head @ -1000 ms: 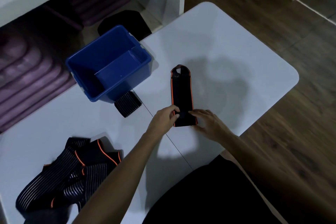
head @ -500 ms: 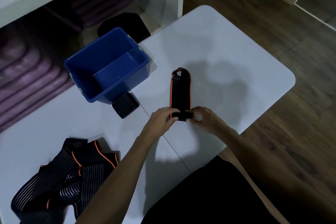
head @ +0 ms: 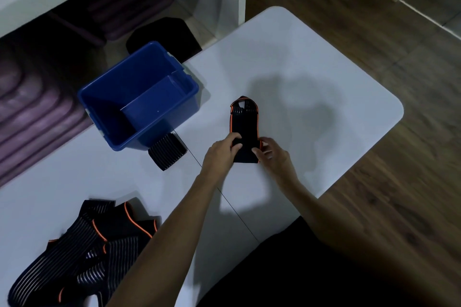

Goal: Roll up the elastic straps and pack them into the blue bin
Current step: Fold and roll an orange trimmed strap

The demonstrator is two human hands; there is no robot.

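A black elastic strap with orange edging (head: 244,119) lies lengthwise on the white table (head: 311,77), its near end turned into a small roll. My left hand (head: 220,154) grips the roll's left side and my right hand (head: 270,154) pinches its right side. The blue bin (head: 112,129) stands to the left, apparently with nothing in it. A rolled striped strap (head: 167,154) lies on the table against the bin's near corner. A pile of several loose straps (head: 82,244) sits at the near left.
The table's rounded right edge drops to a wooden floor (head: 399,182). Purple mats (head: 30,117) are stacked on shelves behind the bin, beside a dark round object (head: 164,35). A seam (head: 224,197) crosses the table between my arms.
Both hands have rolled the strap's near end further away from me, so the roll is thicker and the flat part shorter. The bin and the other straps have stayed put.
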